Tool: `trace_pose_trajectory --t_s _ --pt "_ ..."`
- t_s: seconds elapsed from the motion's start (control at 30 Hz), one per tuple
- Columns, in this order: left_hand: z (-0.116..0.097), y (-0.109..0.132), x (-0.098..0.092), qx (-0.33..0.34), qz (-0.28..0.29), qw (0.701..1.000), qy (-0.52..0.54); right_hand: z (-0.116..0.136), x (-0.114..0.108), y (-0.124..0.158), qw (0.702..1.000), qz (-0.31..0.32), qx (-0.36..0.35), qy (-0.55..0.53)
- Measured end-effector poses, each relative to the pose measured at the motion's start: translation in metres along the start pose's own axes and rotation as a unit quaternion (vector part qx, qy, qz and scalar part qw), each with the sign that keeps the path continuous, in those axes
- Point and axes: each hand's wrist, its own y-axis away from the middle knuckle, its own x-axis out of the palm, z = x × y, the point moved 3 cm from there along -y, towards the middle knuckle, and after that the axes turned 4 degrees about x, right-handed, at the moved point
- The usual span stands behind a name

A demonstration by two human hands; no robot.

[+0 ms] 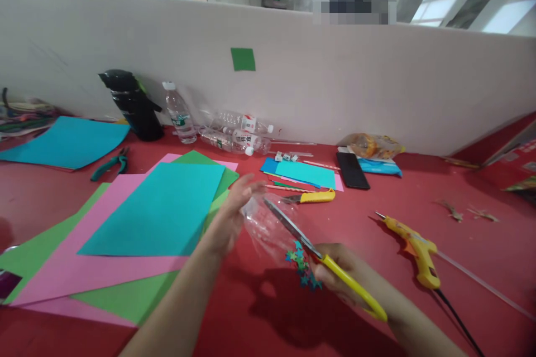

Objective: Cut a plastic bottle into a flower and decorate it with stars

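Observation:
My left hand [234,206] grips the left edge of a clear plastic piece [268,226], crumpled-looking and see-through, held above the red table; its exact shape is hard to make out. In my right hand [341,273] is a pair of scissors [301,237] with yellow handles. Its blades look closed and point up and left, across the plastic. A cluster of small blue and green stars [299,262] is by the plastic's lower right end, close to my right fingers; whether it is attached cannot be seen. My right fingertips are partly hidden behind the scissors.
Coloured paper sheets [163,212] lie on the left, with pliers [111,164] behind. A yellow utility knife [312,196], paper strips [305,172] and a phone [353,170] lie beyond my hands. A glue gun [414,248] lies right. Bottles [234,133] and a black flask [136,106] line the partition.

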Motion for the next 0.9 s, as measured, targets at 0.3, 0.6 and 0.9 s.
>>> trace_pose_trajectory --t_s 0.3,0.6,0.9 --pt "0.018 0.009 0.02 -0.167 0.053 0.965 0.196 -0.001 -0.005 -0.003 0.998 -0.06 -0.006 0.027" --pt "-0.004 0.002 0.008 0.013 -0.021 0.995 0.093 -0.008 -0.001 -0.004 0.999 -0.026 0.0 0.026" --pt "-0.01 -0.001 0.0 0.067 0.007 0.998 0.022 -0.004 -0.001 0.005 0.999 0.019 0.019 0.044"
